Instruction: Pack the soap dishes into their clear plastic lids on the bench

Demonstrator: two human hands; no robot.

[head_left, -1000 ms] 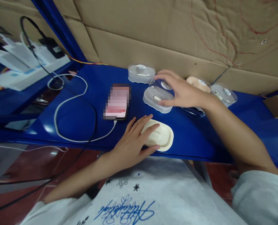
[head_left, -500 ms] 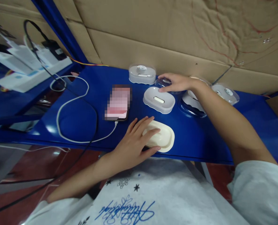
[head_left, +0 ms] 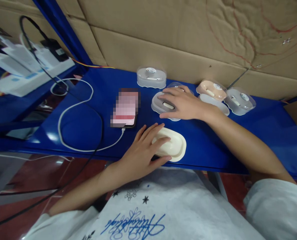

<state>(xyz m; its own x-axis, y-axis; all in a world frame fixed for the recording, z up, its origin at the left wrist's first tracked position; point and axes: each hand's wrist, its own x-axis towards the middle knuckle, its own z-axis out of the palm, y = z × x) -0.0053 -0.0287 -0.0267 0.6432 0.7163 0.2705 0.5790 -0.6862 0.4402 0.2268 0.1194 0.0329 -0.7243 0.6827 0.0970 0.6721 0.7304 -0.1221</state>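
Note:
A shallow cream oval dish (head_left: pixel 177 146) lies near the front edge of the blue table. My left hand (head_left: pixel 147 150) rests across its left side, fingers spread, touching it. Behind it stands a pale grey oval dish (head_left: pixel 157 106) with a wavy lower edge and a small white bar on top. My right hand (head_left: pixel 179 103) is over this grey dish, fingers spread across its top and thumb toward its near side. How firmly it touches, I cannot tell. A clear plastic lid (head_left: pixel 174 85) shows partly behind that hand.
Along the cardboard wall (head_left: pixel 148 43) stand a lidded grey case (head_left: pixel 151 80), a peach case (head_left: pixel 208 90) and another grey case (head_left: pixel 238 103). Another pale oval piece (head_left: pixel 217 104) is partly behind my right forearm. A phone (head_left: pixel 125 108) charges by a white cable (head_left: pixel 60 123); a power strip (head_left: pixel 38 76) is left.
My right hand has moved from the clear lid at the back toward me, over the grey dish. The left hand stays on the cream dish.

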